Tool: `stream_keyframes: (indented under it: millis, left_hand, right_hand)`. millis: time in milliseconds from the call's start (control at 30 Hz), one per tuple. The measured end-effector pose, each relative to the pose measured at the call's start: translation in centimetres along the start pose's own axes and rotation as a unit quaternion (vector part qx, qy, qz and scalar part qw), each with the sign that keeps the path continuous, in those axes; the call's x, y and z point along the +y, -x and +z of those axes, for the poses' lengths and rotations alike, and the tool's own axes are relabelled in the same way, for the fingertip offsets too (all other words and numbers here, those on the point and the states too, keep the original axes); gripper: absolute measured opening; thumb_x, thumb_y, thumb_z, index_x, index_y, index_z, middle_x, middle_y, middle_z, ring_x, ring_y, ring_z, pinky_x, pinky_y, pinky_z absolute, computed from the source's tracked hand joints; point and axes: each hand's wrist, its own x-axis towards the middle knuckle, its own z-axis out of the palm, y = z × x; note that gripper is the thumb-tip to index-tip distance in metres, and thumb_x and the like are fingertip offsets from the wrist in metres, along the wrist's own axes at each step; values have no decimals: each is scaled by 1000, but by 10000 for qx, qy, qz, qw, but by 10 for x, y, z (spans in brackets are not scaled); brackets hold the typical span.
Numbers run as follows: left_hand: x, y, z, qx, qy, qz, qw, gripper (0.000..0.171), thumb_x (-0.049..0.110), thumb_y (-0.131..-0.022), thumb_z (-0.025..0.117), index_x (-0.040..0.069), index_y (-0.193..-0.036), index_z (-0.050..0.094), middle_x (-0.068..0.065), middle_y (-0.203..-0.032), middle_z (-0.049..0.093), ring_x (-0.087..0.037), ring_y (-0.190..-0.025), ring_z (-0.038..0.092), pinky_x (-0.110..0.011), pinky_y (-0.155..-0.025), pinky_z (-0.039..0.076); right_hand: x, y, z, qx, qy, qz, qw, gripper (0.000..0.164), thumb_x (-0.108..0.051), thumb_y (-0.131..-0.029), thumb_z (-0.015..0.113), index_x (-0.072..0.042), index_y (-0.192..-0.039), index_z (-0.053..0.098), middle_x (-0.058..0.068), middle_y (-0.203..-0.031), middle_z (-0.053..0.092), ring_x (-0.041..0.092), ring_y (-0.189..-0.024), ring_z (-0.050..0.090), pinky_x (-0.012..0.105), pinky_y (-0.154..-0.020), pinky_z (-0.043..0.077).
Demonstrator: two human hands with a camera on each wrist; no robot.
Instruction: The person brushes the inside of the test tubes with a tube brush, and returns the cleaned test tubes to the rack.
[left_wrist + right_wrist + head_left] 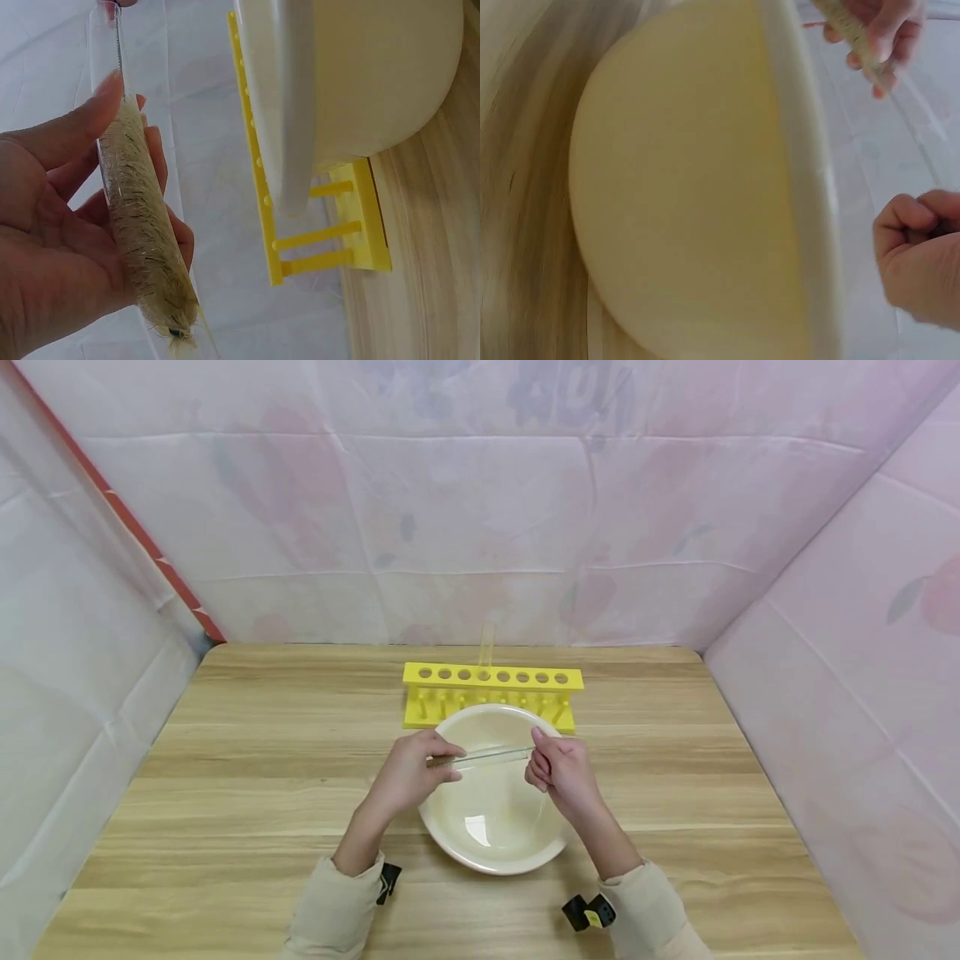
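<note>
Over the basin, my left hand (408,770) grips a clear glass test tube (487,758), held nearly level. Inside the tube, in the left wrist view, sits a test tube brush (142,217) with pale bristles, its tip near the tube's lower end. The thumb lies along one side of the glass, the fingers behind it. From the bristles a thin twisted wire handle (118,49) runs out toward my right hand (566,777). Those right fingers are curled round the handle's end, which they hide. Beneath both hands stands a cream basin (498,852) with a glossy inside.
Just behind the basin is a yellow test tube rack (570,679) with a row of holes and pegs. One clear tube (487,645) stands upright in it. The wooden table (262,777) is bordered by patterned cloth walls (480,527) at the back and sides.
</note>
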Motion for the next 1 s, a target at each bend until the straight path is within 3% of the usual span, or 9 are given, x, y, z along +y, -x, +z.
stream_keyframes:
  millis: [133, 267, 367, 500, 700, 833, 1000]
  left_hand:
    - [1, 1, 2, 136, -180, -140, 9996, 21, 4, -71, 76, 8, -91, 72, 3, -81, 57, -12, -75, 51, -29, -68, 43]
    - [0, 3, 3, 183, -270, -90, 9994, 21, 4, -70, 77, 7, -91, 73, 3, -81, 57, -13, -75, 51, -29, -68, 43]
    - [-2, 4, 1, 107, -147, -81, 9998, 22, 4, -71, 76, 7, -92, 72, 3, -81, 57, -12, -75, 51, -29, -68, 43]
    - [-5, 4, -1, -21, 174, -68, 9998, 22, 3, -72, 75, 6, -93, 72, 2, -83, 58, -12, -77, 53, -28, -69, 46]
    - [-7, 5, -4, -137, 462, -13, 9988, 22, 2, -72, 75, 5, -93, 71, 1, -84, 60, -14, -81, 56, -27, -70, 48]
    - [-8, 5, -3, -144, 469, 2, 9988, 22, 2, -72, 75, 4, -93, 71, 0, -83, 60, -14, -80, 56, -27, -70, 48]
    - [-10, 5, -1, -105, 329, 126, 9993, 23, 2, -71, 75, 4, -93, 72, 0, -81, 60, -15, -79, 56, -29, -70, 47]
  right_hand:
    - [-5, 0, 2, 433, -432, 1056, 9925, 55, -13, -97, 43, -10, -46, 25, -5, -40, 26, 7, -33, 28, 23, -45, 28]
    - [-8, -1, 2, 480, -570, 1441, 9868, 54, -13, -98, 41, -12, -46, 25, -5, -40, 25, 7, -33, 27, 23, -45, 28]
    - [-7, 0, 0, 360, -456, 1201, 9911, 55, -13, -98, 40, -11, -46, 25, -5, -40, 26, 7, -33, 28, 23, -46, 28]
    - [-4, 2, -3, 17, -87, 419, 9991, 54, -12, -98, 39, -4, -48, 22, -4, -42, 28, 9, -36, 30, 22, -47, 30]
    - [0, 2, -11, -365, 641, -353, 9966, 54, -14, -98, 40, 5, -51, 23, 1, -46, 31, 13, -42, 33, 21, -47, 31]
    - [-2, 3, -11, -289, 711, -240, 9968, 53, -13, -98, 41, 3, -50, 25, 1, -46, 31, 13, -41, 34, 22, -47, 31]
    - [-9, 4, -6, 164, -82, 801, 9966, 53, -12, -98, 41, -7, -46, 27, -4, -42, 29, 9, -35, 31, 23, -46, 30]
